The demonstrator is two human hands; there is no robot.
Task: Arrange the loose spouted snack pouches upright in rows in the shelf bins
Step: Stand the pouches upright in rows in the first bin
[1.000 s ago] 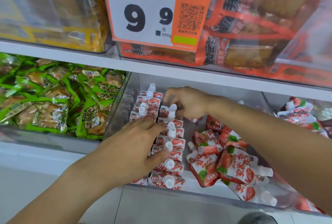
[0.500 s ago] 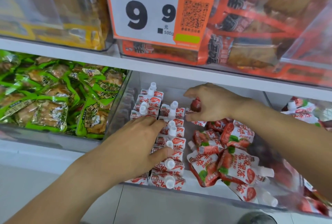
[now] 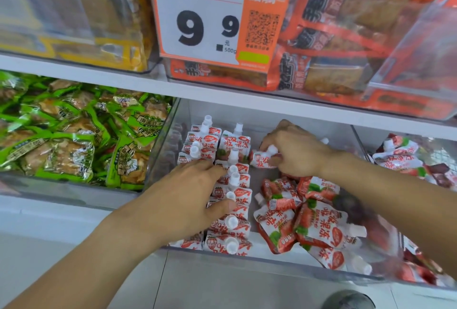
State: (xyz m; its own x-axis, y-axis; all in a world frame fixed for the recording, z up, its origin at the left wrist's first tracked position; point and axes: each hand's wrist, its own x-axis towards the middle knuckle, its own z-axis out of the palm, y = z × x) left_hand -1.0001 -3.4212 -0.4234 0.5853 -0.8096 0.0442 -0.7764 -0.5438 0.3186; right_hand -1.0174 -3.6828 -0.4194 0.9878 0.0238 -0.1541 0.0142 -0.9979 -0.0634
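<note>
White shelf [image 3: 222, 90]; left grip [image 3: 188, 199] rests flat on pouch rows [image 3: 235, 199], right grip [image 3: 294, 150] grasps pouch [image 3: 262, 159].

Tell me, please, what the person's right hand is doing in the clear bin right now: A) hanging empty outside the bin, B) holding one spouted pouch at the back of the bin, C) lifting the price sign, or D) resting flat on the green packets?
B: the right hand curls round a single spouted pouch at the back of the clear bin, beside the upright rows.
</note>
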